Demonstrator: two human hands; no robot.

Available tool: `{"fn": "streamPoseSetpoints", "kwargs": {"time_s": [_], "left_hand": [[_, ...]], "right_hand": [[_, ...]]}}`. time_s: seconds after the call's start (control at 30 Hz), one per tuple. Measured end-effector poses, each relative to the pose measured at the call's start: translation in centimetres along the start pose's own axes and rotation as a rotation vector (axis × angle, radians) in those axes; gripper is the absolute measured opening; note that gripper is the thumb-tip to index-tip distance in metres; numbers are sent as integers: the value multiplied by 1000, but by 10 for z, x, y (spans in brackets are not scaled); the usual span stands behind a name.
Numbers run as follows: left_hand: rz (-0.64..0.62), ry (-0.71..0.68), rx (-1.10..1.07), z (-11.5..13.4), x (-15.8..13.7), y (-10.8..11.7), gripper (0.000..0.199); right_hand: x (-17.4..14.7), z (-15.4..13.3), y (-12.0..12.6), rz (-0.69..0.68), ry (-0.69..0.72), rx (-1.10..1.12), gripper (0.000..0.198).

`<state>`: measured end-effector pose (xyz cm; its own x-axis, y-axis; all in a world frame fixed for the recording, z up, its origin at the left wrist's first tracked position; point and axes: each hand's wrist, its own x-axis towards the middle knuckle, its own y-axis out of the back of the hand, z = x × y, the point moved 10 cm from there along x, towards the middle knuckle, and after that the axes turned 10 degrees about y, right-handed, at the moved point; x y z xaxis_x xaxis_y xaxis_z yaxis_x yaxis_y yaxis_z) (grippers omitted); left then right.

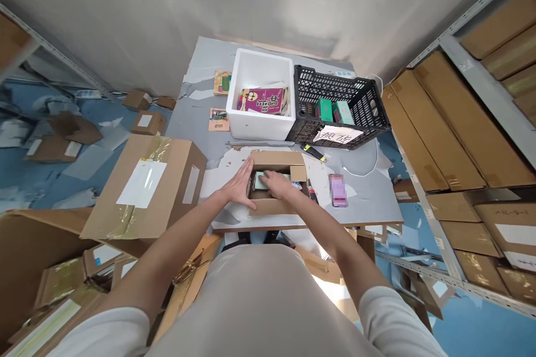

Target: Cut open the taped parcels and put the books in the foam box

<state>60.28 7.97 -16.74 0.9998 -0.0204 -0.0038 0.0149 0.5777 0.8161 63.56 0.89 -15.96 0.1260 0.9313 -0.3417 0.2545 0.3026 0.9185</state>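
A small open cardboard box (271,158) sits near the table's front edge with its flaps up. My left hand (239,185) rests against its left side, thumb and fingers spread apart. My right hand (278,184) reaches down inside the box, fingers bent over a pale green box (260,181); the fingertips are partly hidden. A bit of something white and blue (296,184) shows in the box's right end. Right beside the cardboard box lies a red and black tool (312,192), partly covered by my forearm and the box.
Behind stand a white foam box (262,127) with booklets and a black crate (301,131) with green boxes. A yellow-black box cutter (314,153) and a phone (338,190) lie to the right. A large taped carton (176,184) stands left; shelves of cartons (435,122) line the right.
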Motion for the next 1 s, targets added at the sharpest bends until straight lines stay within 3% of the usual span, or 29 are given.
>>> {"fn": "streamPoseSetpoints", "kwargs": {"time_s": [0.07,0.17,0.3,0.4,0.63,0.8,0.9,1.0], "left_hand": [[12,-5,-16,-1,0,-1,155],[10,7,-6,0,0,-3,153],[-20,77,51,-2,0,-3,147],[-35,115,96,-1,-2,-2,144],[-14,159,173,-8,15,7,137],[-71,226,262,-24,54,24,130],[-143,243,323,-33,76,31,129],[-178,231,349,-34,82,36,128]], "right_hand": [[25,-4,-12,-51,-26,-33,57],[48,-6,-27,-106,-85,-64,42],[42,-3,-25,-115,-57,-75,40],[15,8,0,24,0,9,49],[-76,29,97,653,16,269,46],[-149,25,158,869,-62,252,46],[-184,20,156,917,-117,293,49],[-187,11,113,901,-126,395,50]]}}
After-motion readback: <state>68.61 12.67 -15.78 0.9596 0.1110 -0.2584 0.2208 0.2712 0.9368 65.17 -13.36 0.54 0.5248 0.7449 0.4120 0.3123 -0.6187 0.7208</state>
